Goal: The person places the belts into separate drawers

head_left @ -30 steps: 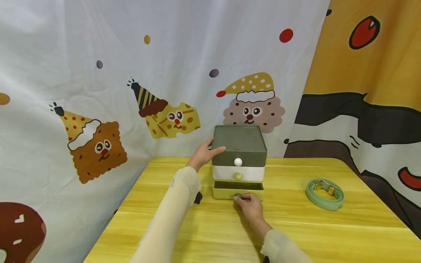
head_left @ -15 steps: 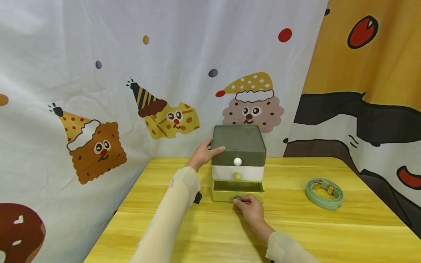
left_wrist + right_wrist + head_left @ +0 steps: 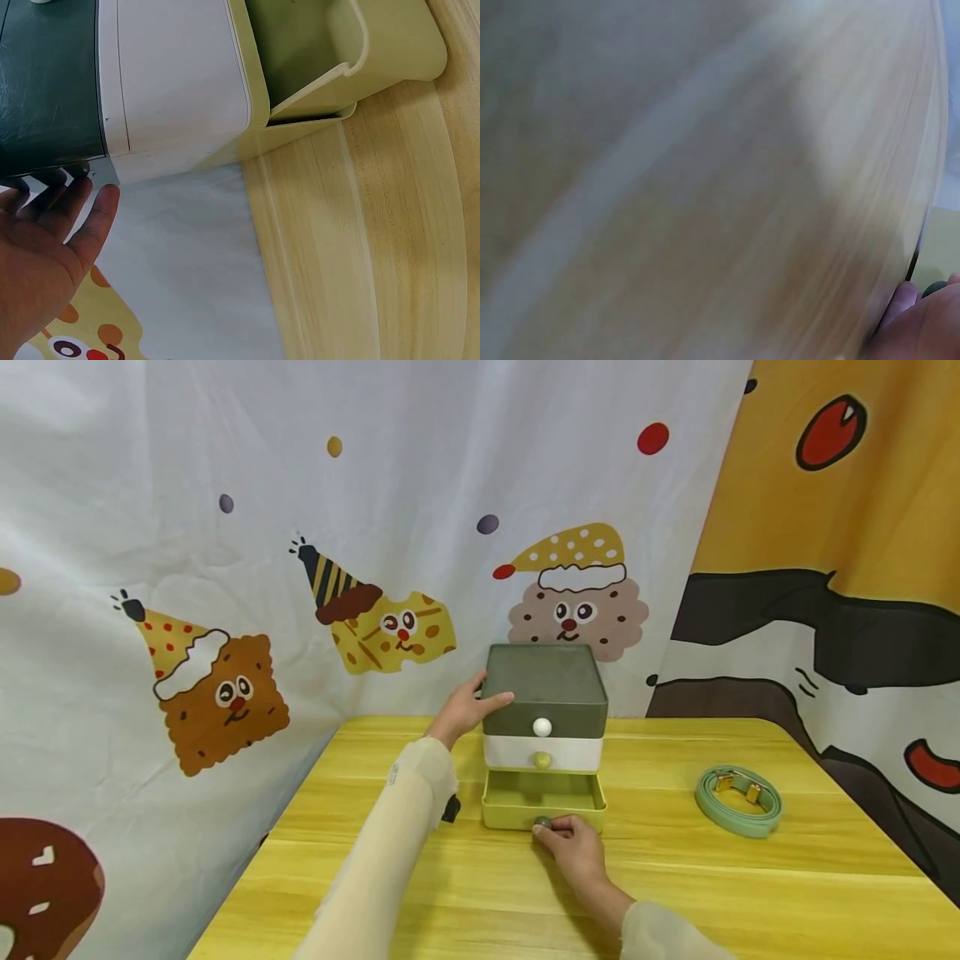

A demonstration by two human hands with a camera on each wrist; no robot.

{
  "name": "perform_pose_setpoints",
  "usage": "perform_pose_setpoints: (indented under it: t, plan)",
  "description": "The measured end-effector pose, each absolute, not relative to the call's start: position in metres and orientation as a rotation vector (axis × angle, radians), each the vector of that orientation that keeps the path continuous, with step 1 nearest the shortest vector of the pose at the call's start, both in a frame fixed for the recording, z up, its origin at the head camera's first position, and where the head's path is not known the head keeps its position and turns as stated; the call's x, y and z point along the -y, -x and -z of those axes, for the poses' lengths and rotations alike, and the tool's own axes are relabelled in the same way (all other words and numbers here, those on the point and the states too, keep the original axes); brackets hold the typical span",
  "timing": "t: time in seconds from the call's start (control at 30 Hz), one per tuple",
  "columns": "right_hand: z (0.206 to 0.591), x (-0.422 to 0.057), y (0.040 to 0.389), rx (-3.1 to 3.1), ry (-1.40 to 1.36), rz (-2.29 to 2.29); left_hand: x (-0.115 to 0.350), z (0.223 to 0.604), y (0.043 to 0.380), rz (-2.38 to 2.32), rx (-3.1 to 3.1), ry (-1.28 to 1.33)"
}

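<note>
A small three-tier drawer box stands at the table's far side, dark green on top, white in the middle and yellow-green below. Its bottom drawer is pulled out, and the part of its inside that shows holds nothing visible. My right hand pinches the dark round knob on that drawer's front. Against the left side of the top tier rests my left hand, fingers extended. The left wrist view shows those fingertips at the dark green wall. Mostly wood grain fills the right wrist view.
A coiled mint-green belt with gold-coloured fittings lies on the table to the right. Under the box spreads the yellow wood-grain table. Behind it hangs a cartoon-printed curtain. A small black object shows beside the left sleeve.
The bottom drawer has slid further out toward me, with my right hand drawing back on its knob. My left hand has stayed at the box's side.
</note>
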State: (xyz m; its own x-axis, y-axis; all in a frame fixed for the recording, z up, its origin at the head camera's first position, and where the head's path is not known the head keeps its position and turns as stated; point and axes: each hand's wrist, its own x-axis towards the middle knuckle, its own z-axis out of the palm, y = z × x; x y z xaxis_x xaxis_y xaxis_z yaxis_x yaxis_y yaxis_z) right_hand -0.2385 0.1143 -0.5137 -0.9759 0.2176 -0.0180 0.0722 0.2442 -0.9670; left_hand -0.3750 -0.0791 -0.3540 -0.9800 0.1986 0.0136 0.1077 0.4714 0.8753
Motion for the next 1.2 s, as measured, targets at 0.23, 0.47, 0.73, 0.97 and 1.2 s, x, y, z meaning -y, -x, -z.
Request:
perform_pose_setpoints:
  t: [0.23, 0.47, 0.73, 0.97, 1.2]
  plan:
    - [0.514, -0.111, 0.23, 2.4, 0.288, -1.816, 0.08, 0.354, 0.375, -1.549, -2.612, -0.273]
    - [0.514, -0.108, 0.222, 2.375, 0.279, -1.804, 0.079, 0.352, 0.375, -1.553, -2.601, -0.268]
    - [0.515, -0.107, 0.215, 2.377, 0.292, -1.838, 0.08, 0.352, 0.375, -1.54, -2.607, -0.271]
    - [0.517, -0.106, 0.215, 2.342, 0.292, -1.873, 0.079, 0.352, 0.376, -1.539, -2.61, -0.262]
    - [0.514, -0.107, 0.212, 2.323, 0.303, -1.9, 0.079, 0.352, 0.376, -1.54, -2.607, -0.264]
